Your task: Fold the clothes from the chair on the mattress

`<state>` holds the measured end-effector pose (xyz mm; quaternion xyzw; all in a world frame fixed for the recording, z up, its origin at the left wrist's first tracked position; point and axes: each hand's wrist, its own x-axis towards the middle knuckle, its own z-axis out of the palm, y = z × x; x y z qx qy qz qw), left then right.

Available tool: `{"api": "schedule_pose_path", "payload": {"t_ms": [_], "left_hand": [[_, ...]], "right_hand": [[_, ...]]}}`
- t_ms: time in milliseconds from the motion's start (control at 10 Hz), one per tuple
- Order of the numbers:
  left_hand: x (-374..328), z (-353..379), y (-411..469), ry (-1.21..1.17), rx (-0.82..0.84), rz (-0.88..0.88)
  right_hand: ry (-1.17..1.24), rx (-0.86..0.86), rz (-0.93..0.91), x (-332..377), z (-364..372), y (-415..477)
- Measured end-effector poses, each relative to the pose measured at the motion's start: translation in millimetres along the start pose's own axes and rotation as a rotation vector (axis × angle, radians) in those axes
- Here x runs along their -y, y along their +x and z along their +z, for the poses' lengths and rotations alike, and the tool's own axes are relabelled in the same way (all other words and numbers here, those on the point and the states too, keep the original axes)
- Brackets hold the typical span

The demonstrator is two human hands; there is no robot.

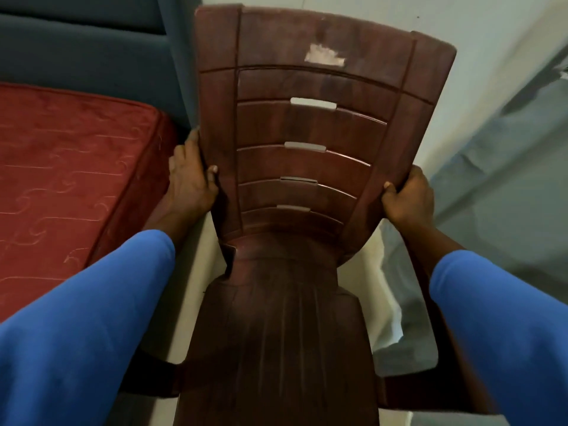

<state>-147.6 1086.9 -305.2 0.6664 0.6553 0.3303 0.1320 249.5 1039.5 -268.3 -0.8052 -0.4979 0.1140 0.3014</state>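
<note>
A dark brown plastic chair (pixel 295 167) fills the middle of the view, its slatted backrest tilted away from me and its seat bare. My left hand (pixel 189 176) grips the backrest's left edge, thumb on the front. My right hand (pixel 408 198) grips the right edge in the same way. The red quilted mattress (pixel 61 167) lies to the left, beside the chair. No clothes show on the chair or on the mattress. Both my arms wear blue sleeves.
A blue-grey upholstered headboard (pixel 92 41) rises behind the mattress. A pale wall (pixel 479 87) stands behind the chair. Grey-blue fabric (pixel 507 179) hangs or lies at the right. Pale floor (pixel 199 256) shows between chair and mattress.
</note>
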Motion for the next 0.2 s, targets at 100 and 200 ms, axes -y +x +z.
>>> {"api": "schedule_pose_path", "payload": {"t_ms": [100, 200], "left_hand": [[5.9, -7.8, -2.3, -0.013, 0.102, -0.006], [-4.2, -27.3, -17.8, -0.040, 0.175, -0.066]], "right_hand": [[0.059, 0.084, 0.007, 3.8, -6.8, -8.9], [0.116, 0.080, -0.042, 14.8, -18.5, -30.6]]}}
